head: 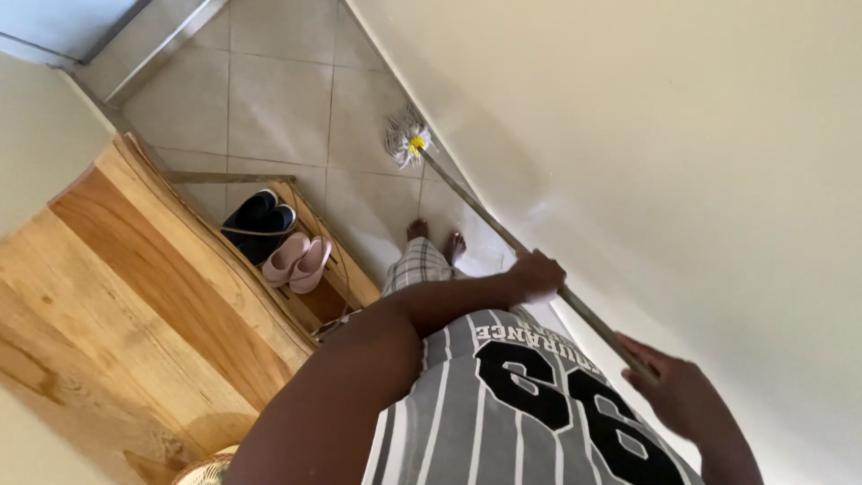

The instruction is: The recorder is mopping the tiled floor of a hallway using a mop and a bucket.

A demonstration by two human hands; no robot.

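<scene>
Closest to the camera is a grey striped shirt [503,413], and past it 2 hands hold a mop. The left hand [536,274] is lower down on the long thin mop handle [503,229], and its fingers are closed tight around it. The right hand [678,391] is at the top end of the handle; its fingers curl around the stick, but I cannot tell how tight the hold is. The handle slants down along the pale wall [673,162] to the mop head [409,142], which rests on the tiled floor [278,99] close to the wall. The head is a soft bunch of pale strings with a yellow middle. The stick looks stiff, smooth and light, so it could slip in a loose hand; 2 hands set apart on it look best. 2 bare feet [435,238] stand near the stick. A wooden shelf [162,269] on the left holds dark shoes [258,220] and pink slippers [299,260].
</scene>
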